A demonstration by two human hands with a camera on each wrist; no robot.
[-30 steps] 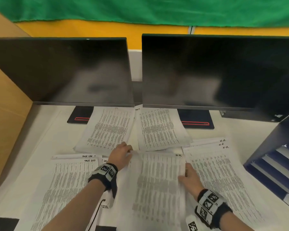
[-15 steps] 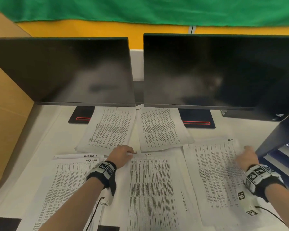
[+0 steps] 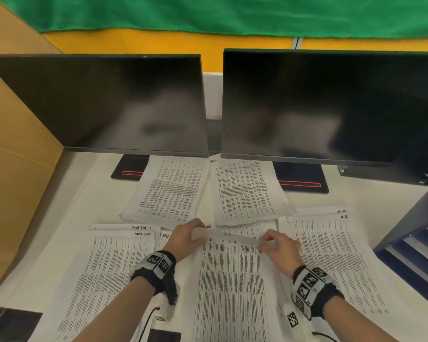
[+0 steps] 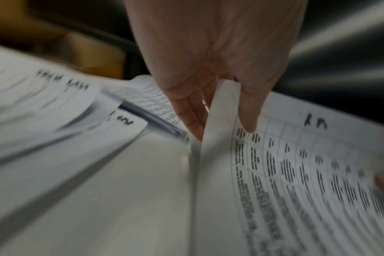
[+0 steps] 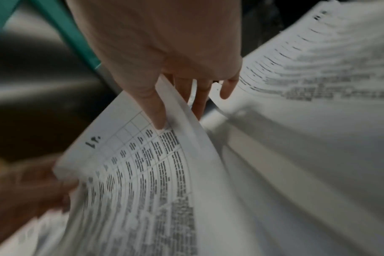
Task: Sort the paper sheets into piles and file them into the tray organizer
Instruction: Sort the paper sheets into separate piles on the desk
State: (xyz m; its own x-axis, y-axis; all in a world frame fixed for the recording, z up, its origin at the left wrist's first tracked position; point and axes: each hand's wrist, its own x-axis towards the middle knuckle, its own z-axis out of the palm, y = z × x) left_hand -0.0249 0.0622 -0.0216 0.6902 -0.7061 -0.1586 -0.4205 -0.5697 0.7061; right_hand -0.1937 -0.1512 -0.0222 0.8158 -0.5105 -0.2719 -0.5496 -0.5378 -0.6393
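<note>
Printed paper sheets lie in several piles on the white desk. My left hand and right hand pinch the two top corners of the middle sheet, whose far edge is raised off the desk. In the left wrist view my left hand has its thumb on the printed face and its fingers under the sheet. The right wrist view shows the same grip by my right hand on the sheet. The dark blue tray organizer stands at the right edge.
Other piles lie at the back left, back right, front left and front right. Two dark monitors stand close behind them. A brown partition bounds the left side.
My right hand came back from the front right pile to the middle sheet. Both hands now pinch its top corners and its far edge has lifted.
</note>
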